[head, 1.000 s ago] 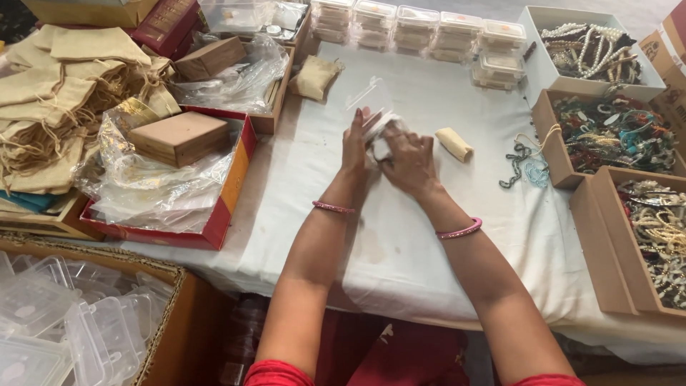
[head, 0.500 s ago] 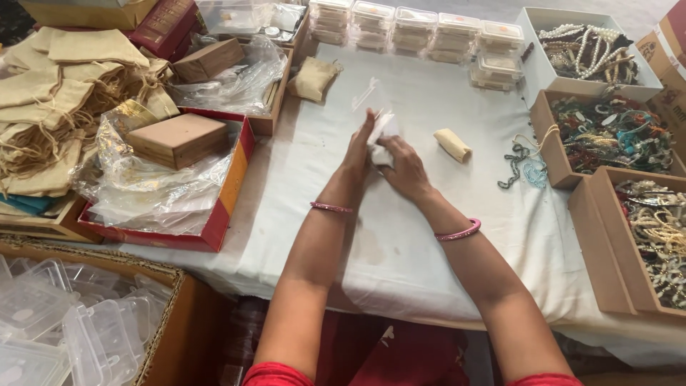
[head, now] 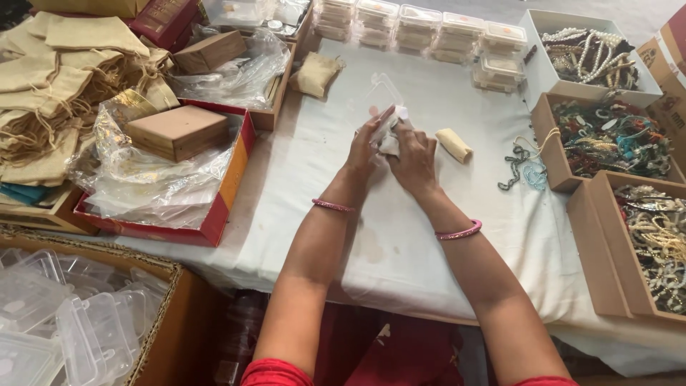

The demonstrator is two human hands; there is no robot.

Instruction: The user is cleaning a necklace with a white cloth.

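Left hand (head: 368, 143): fingers stretched upward along the left side of a small white wad (head: 389, 136), pressing it against the other hand; a pink bangle (head: 332, 206) sits on the wrist.
Right hand (head: 414, 159): curled shut around the wad from the right, knuckles toward the camera; a second bangle (head: 459, 231) on this wrist.
Wad: held between both hands above the middle of the desk (head: 429, 93), slightly toward its far side. It looks like crumpled tissue or thin cloth.
Handling: judged light, soft and easily crushed, not slippery; a loose pinch at its edges should do, since a hard squeeze would flatten whatever it wraps.
Clear lid (head: 382, 93): a see-through plastic piece just beyond the hands, hard to separate from the white cloth beneath.
Roll (head: 454, 145): a small cream bundle lying on the desk just right of the hands.
Beads (head: 525, 171): loose strands right of the roll, beside cardboard trays (head: 564, 168) of mixed jewellery.
Boxes (head: 421, 25): stacked clear containers along the far edge.
Left side: a red tray (head: 214, 221) with crinkled plastic and a wooden box (head: 179, 132); cloth pouches (head: 64, 64) beyond.
Hidden: the wad's contents, the right fingertips and most of the palms; I cannot tell whether anything lies inside.
Cut off: trays at the right edge, the carton of plastic boxes (head: 64, 322) near left.
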